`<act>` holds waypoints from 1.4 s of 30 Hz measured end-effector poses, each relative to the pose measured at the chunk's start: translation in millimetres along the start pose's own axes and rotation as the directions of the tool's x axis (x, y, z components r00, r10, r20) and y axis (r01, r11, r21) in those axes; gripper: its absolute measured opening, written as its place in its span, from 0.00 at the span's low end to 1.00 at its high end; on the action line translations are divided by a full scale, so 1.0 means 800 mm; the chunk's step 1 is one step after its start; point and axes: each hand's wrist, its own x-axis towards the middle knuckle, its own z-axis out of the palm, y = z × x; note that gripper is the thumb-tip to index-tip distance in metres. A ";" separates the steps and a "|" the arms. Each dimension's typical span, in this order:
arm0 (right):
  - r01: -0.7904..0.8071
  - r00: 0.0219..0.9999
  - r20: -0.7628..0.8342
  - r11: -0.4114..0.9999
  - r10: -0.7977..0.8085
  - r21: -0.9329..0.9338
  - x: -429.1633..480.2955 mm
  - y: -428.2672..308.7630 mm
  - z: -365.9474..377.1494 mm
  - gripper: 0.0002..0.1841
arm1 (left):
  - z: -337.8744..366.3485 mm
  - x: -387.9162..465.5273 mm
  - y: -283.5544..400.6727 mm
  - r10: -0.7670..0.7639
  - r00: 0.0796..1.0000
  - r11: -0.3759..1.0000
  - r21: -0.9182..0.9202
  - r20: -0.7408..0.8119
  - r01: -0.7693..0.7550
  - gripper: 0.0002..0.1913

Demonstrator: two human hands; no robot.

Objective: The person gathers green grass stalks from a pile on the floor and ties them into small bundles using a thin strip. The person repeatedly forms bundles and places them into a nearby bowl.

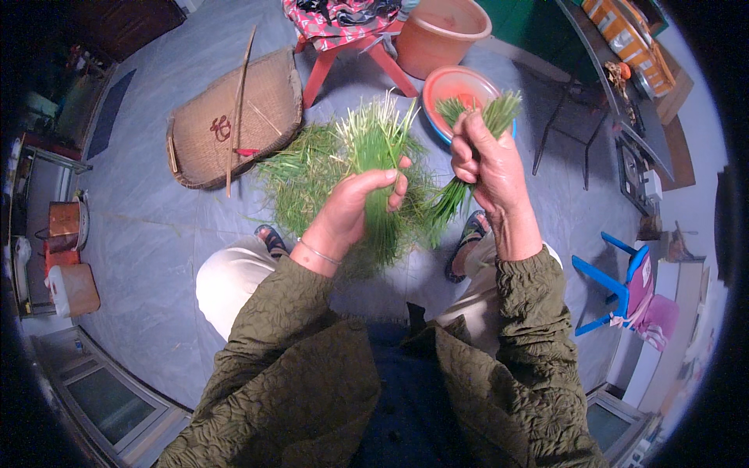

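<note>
A bunch of long green leaves with pale stem ends [380,137], like chives or grass, stands upright in my left hand [357,199]. My fingers wrap round it at mid-length, and its green tips hang below. A bracelet circles that wrist. My right hand [485,146] grips a second, tighter bunch of green leaves [453,202], its cut-looking ends poking out above the fist. Beneath both hands, a loose heap of green and yellowish leaves [304,187] spreads over the floor between my feet. Behind my right hand sits a red basin with a blue outside [436,88].
A woven winnowing basket [202,126] lies at the left with a thin wooden stick [237,117] across it. A red stool [327,64] and a large orange tub [433,44] stand ahead. At the right are a metal-legged table [614,99] and a small blue chair [626,281].
</note>
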 end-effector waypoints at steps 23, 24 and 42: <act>0.087 0.980 -0.188 0.993 -0.071 0.077 0.013 -0.001 -0.012 0.09 | 0.007 -0.013 -0.004 -0.057 0.995 0.970 0.240 0.080 0.037 0.12; 0.093 0.978 -0.194 0.991 -0.073 0.096 0.014 -0.004 -0.015 0.09 | 0.006 -0.013 -0.002 -0.050 0.994 0.972 0.235 0.098 0.026 0.11; 0.140 0.965 -0.250 0.967 -0.084 0.214 0.021 -0.006 -0.039 0.06 | -0.010 -0.024 0.062 0.367 0.930 0.869 -0.370 0.036 -0.329 0.10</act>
